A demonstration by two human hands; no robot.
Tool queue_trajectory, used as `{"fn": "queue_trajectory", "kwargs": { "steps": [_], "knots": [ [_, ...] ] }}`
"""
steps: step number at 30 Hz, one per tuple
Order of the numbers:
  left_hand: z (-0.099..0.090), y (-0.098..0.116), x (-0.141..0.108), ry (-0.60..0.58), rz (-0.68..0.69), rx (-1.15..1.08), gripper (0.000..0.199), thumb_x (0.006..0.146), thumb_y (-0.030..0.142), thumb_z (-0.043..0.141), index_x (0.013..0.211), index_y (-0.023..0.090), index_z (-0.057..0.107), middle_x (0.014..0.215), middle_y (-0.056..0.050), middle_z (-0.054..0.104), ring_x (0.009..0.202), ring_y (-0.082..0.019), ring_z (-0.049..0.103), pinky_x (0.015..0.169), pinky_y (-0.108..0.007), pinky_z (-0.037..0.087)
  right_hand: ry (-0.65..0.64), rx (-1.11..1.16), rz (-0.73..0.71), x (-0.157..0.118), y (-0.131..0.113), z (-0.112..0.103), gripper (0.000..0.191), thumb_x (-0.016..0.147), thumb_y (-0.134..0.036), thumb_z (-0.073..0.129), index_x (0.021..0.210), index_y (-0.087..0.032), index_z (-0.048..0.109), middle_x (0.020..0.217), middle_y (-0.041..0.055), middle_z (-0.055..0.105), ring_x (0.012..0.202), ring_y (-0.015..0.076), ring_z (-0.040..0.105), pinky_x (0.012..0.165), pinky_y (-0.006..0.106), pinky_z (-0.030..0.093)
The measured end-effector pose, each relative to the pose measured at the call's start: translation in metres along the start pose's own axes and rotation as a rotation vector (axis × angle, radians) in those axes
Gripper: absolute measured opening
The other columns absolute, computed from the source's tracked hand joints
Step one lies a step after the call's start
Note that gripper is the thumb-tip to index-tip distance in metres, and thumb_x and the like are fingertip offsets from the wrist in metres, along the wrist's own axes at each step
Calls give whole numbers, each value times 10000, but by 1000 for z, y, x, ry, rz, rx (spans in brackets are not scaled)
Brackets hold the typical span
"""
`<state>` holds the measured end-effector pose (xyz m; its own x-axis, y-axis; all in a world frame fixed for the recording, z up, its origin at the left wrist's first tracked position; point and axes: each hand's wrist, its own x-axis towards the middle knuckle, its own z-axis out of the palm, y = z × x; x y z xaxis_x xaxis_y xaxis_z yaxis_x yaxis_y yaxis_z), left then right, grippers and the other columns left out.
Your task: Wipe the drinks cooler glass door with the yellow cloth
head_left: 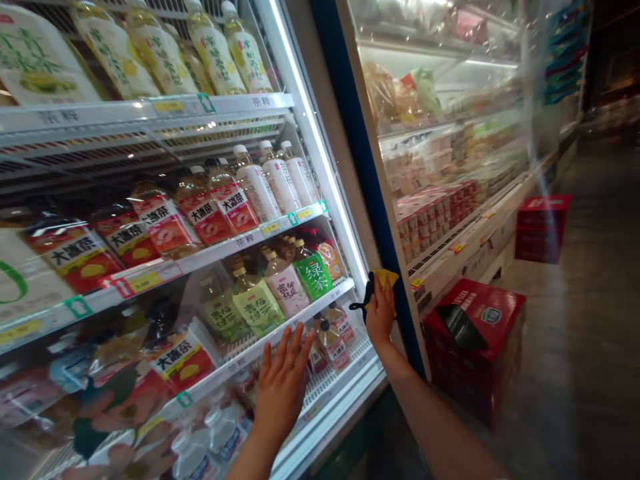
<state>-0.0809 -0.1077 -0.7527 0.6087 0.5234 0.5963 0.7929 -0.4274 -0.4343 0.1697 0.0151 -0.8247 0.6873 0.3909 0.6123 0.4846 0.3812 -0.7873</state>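
My left hand (284, 380) has its fingers spread in front of the lower shelves of a lit drinks cooler, beside small bottles (334, 343). Nothing is held in it. My right hand (381, 310) grips a yellow and black cloth (386, 279) against the right edge of the cooler's frame. A black loop hangs from the cloth on its left. Near my left hand stand a pink-labelled bottle (285, 285) and a green-labelled bottle (313, 270).
Upper cooler shelves (240, 241) hold rows of bottles. To the right, an open chilled display (450, 250) shows stacked cups and bagged goods. Red boxes (493, 360) stand on the floor (590, 333) beside it.
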Motion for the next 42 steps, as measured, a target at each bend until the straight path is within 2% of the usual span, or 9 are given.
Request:
{"fn": "queue_trajectory", "kwargs": {
  "steps": [3, 10, 15, 21, 28, 31, 37, 39, 42],
  "knots": [
    [1, -1, -1, 5, 14, -26, 752, 908, 137, 505, 1595, 329, 269, 1605, -17, 387, 1525, -210, 282, 1293, -443, 61, 114, -23, 155, -9, 4, 3, 561, 959, -226, 320, 1487, -192, 508, 1568, 173, 436, 1482, 304, 352, 1182, 584, 296],
    [15, -2, -3, 46, -9, -88, 755, 940, 267, 538, 1607, 362, 196, 1602, -10, 398, 1510, -219, 328, 1291, -452, 55, -171, -13, -198, -14, 2, -7, 531, 978, -237, 377, 1488, -314, 503, 1621, 52, 393, 1494, 247, 341, 1222, 518, 270],
    [26, 0, -7, 61, -9, -120, 827, 894, 269, 584, 1612, 354, 182, 1630, -8, 347, 1525, -241, 299, 1290, -469, 28, -28, -39, 47, -33, 27, -8, 562, 987, -240, 315, 1536, -230, 434, 1602, 115, 415, 1522, 264, 282, 1223, 573, 237],
    [32, 7, -8, 87, -37, -190, 829, 889, 242, 564, 1616, 316, 173, 1630, -14, 339, 1533, -230, 277, 1288, -442, -1, -157, 31, -122, -33, -16, 2, 563, 991, -237, 350, 1547, -308, 406, 1662, 26, 317, 1543, 224, 252, 1246, 514, 236],
    [38, 7, -11, 149, -3, -168, 868, 855, 191, 568, 1619, 288, 168, 1643, -14, 298, 1538, -222, 258, 1293, -425, -11, 216, 127, 94, -73, 42, 1, 488, 923, -323, 518, 1367, -159, 640, 1446, 171, 562, 1377, 290, 506, 1171, 487, 381],
    [41, 8, -12, 161, 11, -155, 861, 849, 163, 563, 1616, 276, 188, 1647, -22, 287, 1544, -222, 233, 1292, -427, -21, 97, 148, 29, -63, 46, -1, 502, 928, -293, 493, 1404, -185, 610, 1457, 150, 567, 1404, 269, 483, 1171, 471, 386],
    [47, 16, -37, 190, -81, -178, 786, 920, 187, 553, 1611, 298, 196, 1640, -20, 305, 1551, -195, 193, 1289, -395, -15, -259, 54, -383, -53, -5, -14, 538, 978, -222, 426, 1506, -305, 482, 1650, 44, 346, 1522, 223, 320, 1235, 462, 296],
    [47, 17, -54, 178, -129, -188, 787, 924, 211, 574, 1609, 311, 198, 1636, -19, 318, 1553, -195, 183, 1289, -400, -11, -274, 16, -420, -54, 1, -19, 510, 995, -251, 428, 1494, -327, 493, 1646, 35, 356, 1518, 226, 328, 1237, 471, 290],
    [45, 15, -80, 172, -198, -173, 783, 928, 251, 601, 1603, 331, 212, 1636, -18, 318, 1561, -200, 147, 1286, -418, -16, -137, -10, -262, -52, 28, -17, 531, 1017, -325, 403, 1547, -292, 409, 1634, 85, 371, 1529, 261, 299, 1207, 530, 325]
  ]
}}
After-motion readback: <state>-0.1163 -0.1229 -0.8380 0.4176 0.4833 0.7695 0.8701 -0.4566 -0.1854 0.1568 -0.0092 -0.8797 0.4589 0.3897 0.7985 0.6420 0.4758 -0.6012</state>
